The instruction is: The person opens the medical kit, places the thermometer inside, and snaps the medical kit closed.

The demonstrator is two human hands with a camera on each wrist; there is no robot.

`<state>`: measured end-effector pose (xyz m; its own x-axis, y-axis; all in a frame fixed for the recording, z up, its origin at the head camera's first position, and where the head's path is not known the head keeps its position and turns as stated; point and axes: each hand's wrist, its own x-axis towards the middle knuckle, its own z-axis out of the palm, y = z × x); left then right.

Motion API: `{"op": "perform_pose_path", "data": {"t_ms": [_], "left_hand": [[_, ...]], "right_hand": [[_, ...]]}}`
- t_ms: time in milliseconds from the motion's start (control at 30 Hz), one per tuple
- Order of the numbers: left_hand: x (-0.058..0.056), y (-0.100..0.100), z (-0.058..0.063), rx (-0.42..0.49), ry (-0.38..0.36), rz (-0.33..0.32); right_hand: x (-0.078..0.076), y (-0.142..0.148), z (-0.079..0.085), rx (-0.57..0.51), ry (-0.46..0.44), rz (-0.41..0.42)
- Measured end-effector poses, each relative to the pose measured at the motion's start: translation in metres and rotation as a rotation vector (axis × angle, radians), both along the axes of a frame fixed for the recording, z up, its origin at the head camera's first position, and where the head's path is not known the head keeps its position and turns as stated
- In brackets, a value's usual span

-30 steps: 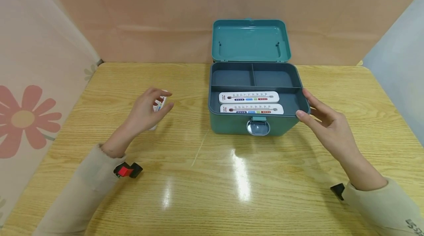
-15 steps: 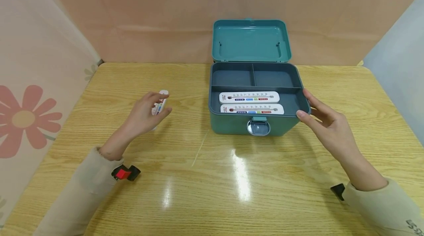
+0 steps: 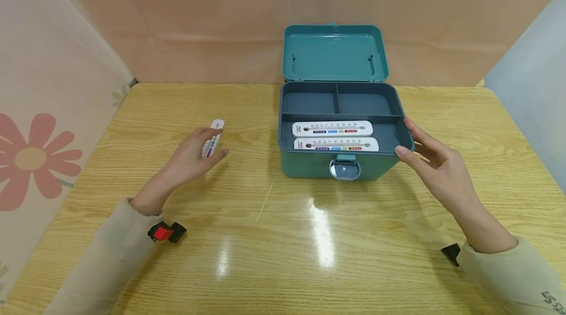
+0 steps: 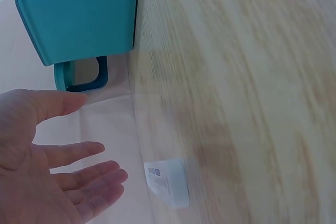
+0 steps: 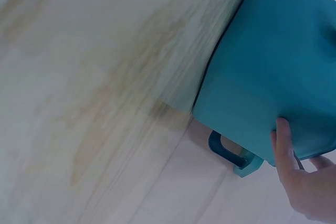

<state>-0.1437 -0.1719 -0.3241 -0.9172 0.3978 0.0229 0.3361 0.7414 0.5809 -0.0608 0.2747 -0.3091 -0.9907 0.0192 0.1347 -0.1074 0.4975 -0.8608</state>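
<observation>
My left hand hovers with spread fingers over a white thermometer on the table, partly covering it. In the left wrist view, a gap separates the fingers from this thermometer. A teal storage box stands open on the right. Its front compartment holds two more thermometers, a rear one and a front one, lying parallel. My right hand holds the box's front right corner, thumb at the front rim. One finger lies along the box wall in the right wrist view.
The raised lid stands behind the box. Dividers split the grey tray into two rear compartments and one long front one. A clear-faced latch hangs at the front. The wooden table meets a pinkish backdrop.
My left hand has drawn slightly back and left, uncovering the thermometer's far end, which has shifted a little. The right hand keeps its place on the box.
</observation>
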Motion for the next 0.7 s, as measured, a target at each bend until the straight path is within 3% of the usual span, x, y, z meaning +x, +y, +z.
{"op": "perform_pose_path", "data": {"t_ms": [700], "left_hand": [[0.002,-0.012,-0.006,-0.059,-0.087,0.04]], "right_hand": [[0.001,0.0,0.0,-0.008,0.011,-0.001]]}}
